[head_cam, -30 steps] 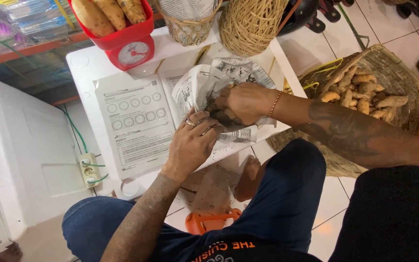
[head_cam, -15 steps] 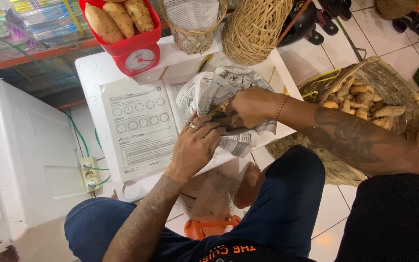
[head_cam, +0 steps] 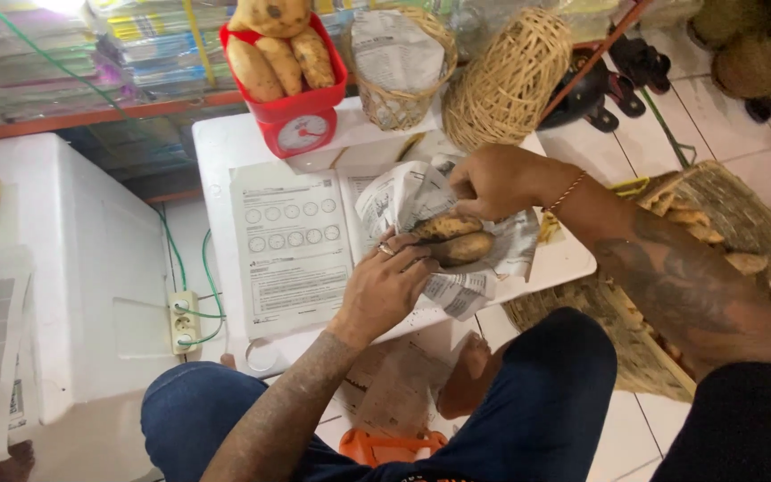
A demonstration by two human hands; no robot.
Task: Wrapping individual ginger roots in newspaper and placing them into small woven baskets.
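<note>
Head view, only camera.

Left hand (head_cam: 385, 287): grip closed around the near side of two tubers (head_cam: 453, 239), fingers curled onto them from below and the left. The tubers lie one against the other on a crumpled newspaper sheet (head_cam: 403, 201), near the middle-right of the white tabletop (head_cam: 225, 147).

Right hand (head_cam: 493, 178): grip pinched shut on the upper fold of the newspaper sheet, just above the tubers. The paper stands up between the two hands.

Edges and room: the tubers sit well inside the tabletop's near edge, but the newspaper sheet hangs over that edge at the lower right. The printed form (head_cam: 289, 243) lies flat to the left, just beside the left hand, and its lower edge almost reaches the tabletop's near edge. Bare tabletop shows only in a strip along the left side and the far left corner. The back row is crowded: red scale (head_cam: 301, 125), paper-lined basket (head_cam: 401, 67) and rattan ball (head_cam: 506, 76) stand close together. To the right, past the tabletop's edge, a large woven basket (head_cam: 742, 210) stands on the tiled floor under the right forearm. A white box (head_cam: 64, 268) closes off the left.

Counts: tubers in hand, 2. Tubers on the scale pan, 4 visible. Tubers in the large woven basket: several, partly hidden by the arm, count uncertain. Printed forms, 1. Scales, 1. Wall socket strip (head_cam: 183, 321), 1.
</note>
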